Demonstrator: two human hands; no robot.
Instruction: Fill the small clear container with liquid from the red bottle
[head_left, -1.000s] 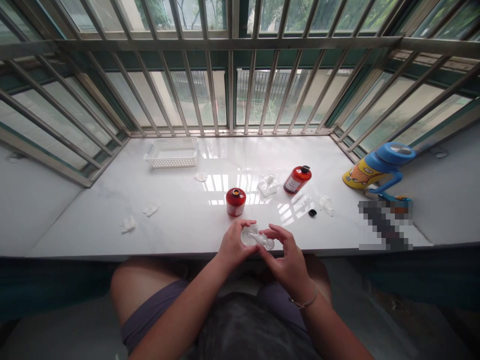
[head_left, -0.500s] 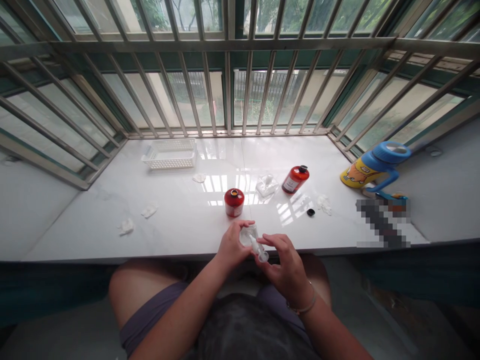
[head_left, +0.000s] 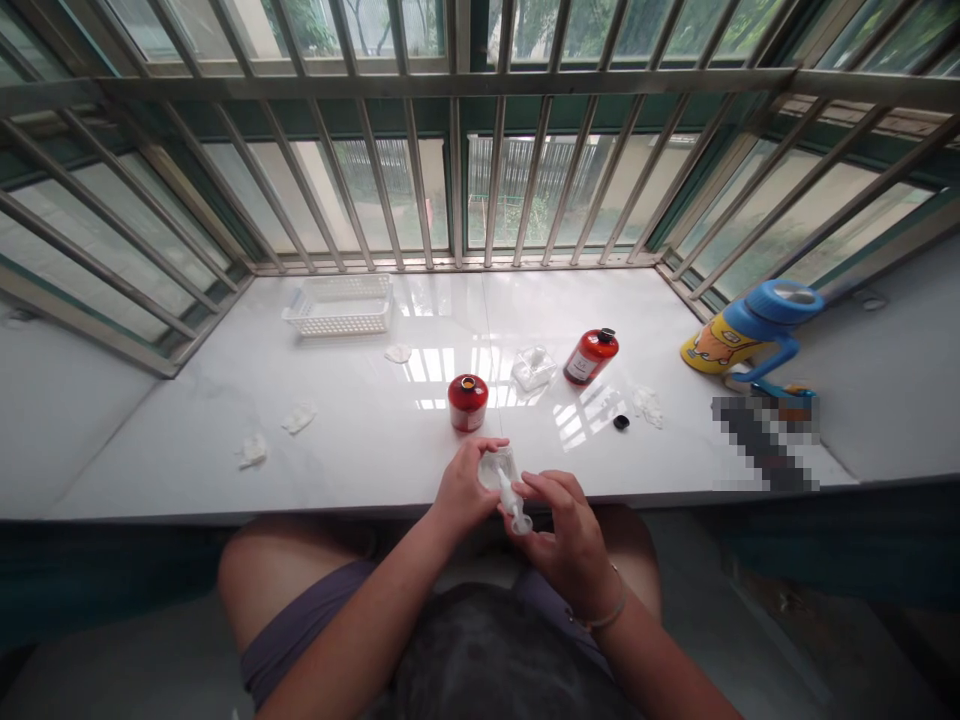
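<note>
While L hand (head_left: pixel 463 490) grips bottle (head_left: pixel 496 467); R hand (head_left: pixel 564 530) pulls pump (head_left: pixel 514 505)

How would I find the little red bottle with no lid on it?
Look at the white windowsill under the window bars. Near its middle, just beyond the person's hands, stands a short red bottle. Its top is open, while the taller red bottle to its right wears a black cap.

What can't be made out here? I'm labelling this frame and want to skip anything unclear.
Head view only:
- Clear item between left hand and right hand: fingers cover it, too small to identify.
- Label on the capped red bottle: too small to read.
- Object beside the blue-and-yellow jug: pixelated patch hides it.
- Contents of the open red bottle: not visible.
</note>
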